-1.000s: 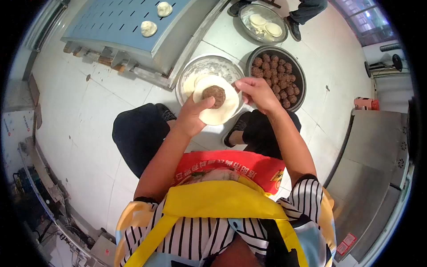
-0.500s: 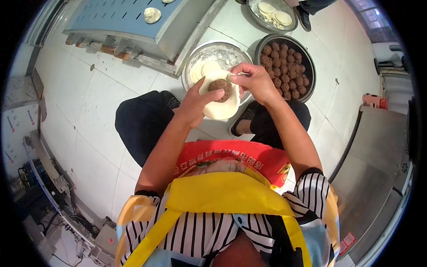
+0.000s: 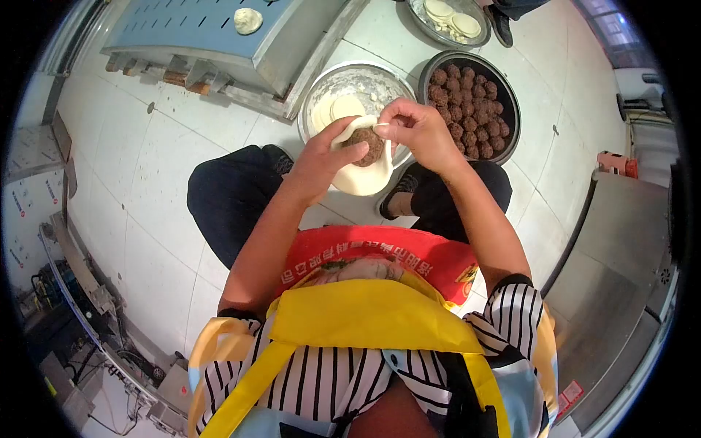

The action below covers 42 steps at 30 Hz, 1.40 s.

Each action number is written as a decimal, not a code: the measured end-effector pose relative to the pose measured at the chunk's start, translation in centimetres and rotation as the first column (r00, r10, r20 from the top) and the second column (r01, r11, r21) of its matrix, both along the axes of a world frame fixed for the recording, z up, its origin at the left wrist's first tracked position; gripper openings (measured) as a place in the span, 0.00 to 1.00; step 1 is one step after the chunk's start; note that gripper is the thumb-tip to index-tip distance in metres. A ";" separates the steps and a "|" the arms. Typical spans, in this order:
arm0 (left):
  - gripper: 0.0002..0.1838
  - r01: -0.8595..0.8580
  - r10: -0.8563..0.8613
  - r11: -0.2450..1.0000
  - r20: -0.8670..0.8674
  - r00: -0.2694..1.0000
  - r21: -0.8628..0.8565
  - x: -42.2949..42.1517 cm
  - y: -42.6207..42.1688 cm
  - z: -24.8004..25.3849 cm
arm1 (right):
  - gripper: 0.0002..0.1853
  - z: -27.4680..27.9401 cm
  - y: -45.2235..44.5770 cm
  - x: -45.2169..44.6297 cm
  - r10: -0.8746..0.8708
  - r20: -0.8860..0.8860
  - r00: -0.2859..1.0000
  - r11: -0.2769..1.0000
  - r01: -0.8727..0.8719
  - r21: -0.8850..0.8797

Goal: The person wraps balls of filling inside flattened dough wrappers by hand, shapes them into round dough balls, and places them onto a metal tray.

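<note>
A round dough wrapper [image 3: 361, 181] lies in my left hand [image 3: 319, 164], whose thumb rests on the brown filling ball [image 3: 367, 143] at its middle. The fingers of my right hand [image 3: 417, 133] pinch the wrapper's upper right edge, which is raised beside the ball. Just beyond my hands, a floury metal bowl [image 3: 369, 78] holds more flat wrappers [image 3: 346, 107]. To its right stands a dark-rimmed pan [image 3: 516, 109] with several brown filling balls [image 3: 467, 102].
Another metal bowl [image 3: 426, 28] with wrappers stands at the top, near a person's shoe [image 3: 499, 26]. A filled bun [image 3: 247, 21] sits on the blue slotted surface [image 3: 168, 29] at upper left. A steel cabinet [image 3: 613, 248] stands at right.
My right hand has moved from beside the wrapper onto its edge and gripped it. That edge is now lifted and gathered against the ball. The view has shifted slightly.
</note>
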<state>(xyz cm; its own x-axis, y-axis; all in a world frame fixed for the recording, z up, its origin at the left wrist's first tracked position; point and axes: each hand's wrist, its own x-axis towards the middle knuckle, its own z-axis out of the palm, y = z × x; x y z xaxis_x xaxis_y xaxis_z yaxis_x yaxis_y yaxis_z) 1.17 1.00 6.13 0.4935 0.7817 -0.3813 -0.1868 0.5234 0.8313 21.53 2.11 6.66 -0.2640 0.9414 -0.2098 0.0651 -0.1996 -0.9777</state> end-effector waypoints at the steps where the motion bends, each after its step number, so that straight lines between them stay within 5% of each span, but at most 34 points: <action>1: 0.30 -0.039 0.040 0.998 -0.022 0.999 0.040 0.1 -0.1 0.0 | 0.05 0.2 -0.1 -0.1 -0.029 -0.017 0.999 1.000 0.029 0.006; 6: 0.28 -0.047 0.123 0.963 -0.277 0.953 0.266 0.3 -0.3 -1.0 | 0.04 0.5 -0.6 -0.9 -0.036 0.086 0.996 0.999 0.037 -0.007; 9: 0.27 0.044 0.040 0.955 -0.276 0.960 0.292 -0.2 -0.2 -0.5 | 0.04 0.8 -0.9 -0.6 0.050 0.157 0.986 0.959 -0.091 0.268; 12: 0.26 0.138 -0.053 0.948 -0.285 0.957 0.287 -0.6 0.6 -0.7 | 0.05 0.4 -1.1 -0.9 -0.004 0.079 0.997 0.922 -0.027 0.386; 15: 0.27 0.177 -0.130 0.969 -0.256 0.958 0.174 -0.5 1.1 0.3 | 0.05 -0.2 -1.6 -0.9 -0.033 0.166 0.986 0.942 -0.025 0.334; 18: 0.26 -0.002 0.146 0.951 -0.443 0.885 0.310 0.1 0.7 -0.4 | 0.05 0.5 -1.5 -1.2 -0.123 0.148 0.981 0.986 0.103 0.133; 21: 0.24 0.092 0.087 0.938 -0.483 0.871 0.335 0.0 0.8 -0.8 | 0.06 -0.5 -1.3 -1.2 -0.066 0.279 0.958 0.974 0.001 0.226; 24: 0.22 0.153 0.068 0.900 -0.476 0.877 0.409 -0.3 0.6 -1.0 | 0.06 -0.2 -1.6 -1.1 0.019 0.231 0.973 0.937 -0.098 0.335; 30: 0.23 0.414 -0.086 0.795 -0.595 0.799 0.442 -0.8 2.1 -0.2 | 0.08 -1.3 -1.4 -1.2 -0.048 0.311 0.949 0.755 -0.170 0.633; 33: 0.25 -0.026 0.101 0.968 -0.288 0.952 0.251 -0.2 1.8 -1.0 | 0.07 -0.2 -1.9 -1.4 -0.193 0.351 0.916 0.891 0.014 0.453; 34: 0.26 -0.237 0.239 0.970 -0.043 0.970 0.047 0.2 0.9 -1.1 | 0.07 -0.3 -1.6 -1.6 -0.201 0.273 0.941 0.935 0.101 0.341; 36: 0.26 -0.298 0.296 0.953 0.035 0.954 0.058 1.0 -0.2 -4.6 | 0.07 -0.9 -1.4 -1.9 -0.250 0.121 0.961 0.967 0.243 0.070; 39: 0.25 -0.292 0.291 0.954 0.028 0.956 0.067 0.7 -1.0 -5.3 | 0.06 -1.7 -1.7 -1.9 -0.156 0.017 0.988 0.986 0.157 -0.063; 42: 0.24 -0.190 0.194 0.978 -0.050 0.980 0.090 -0.4 -0.8 -4.4 | 0.06 -1.7 -1.9 -1.8 -0.072 -0.019 0.997 0.996 0.073 0.060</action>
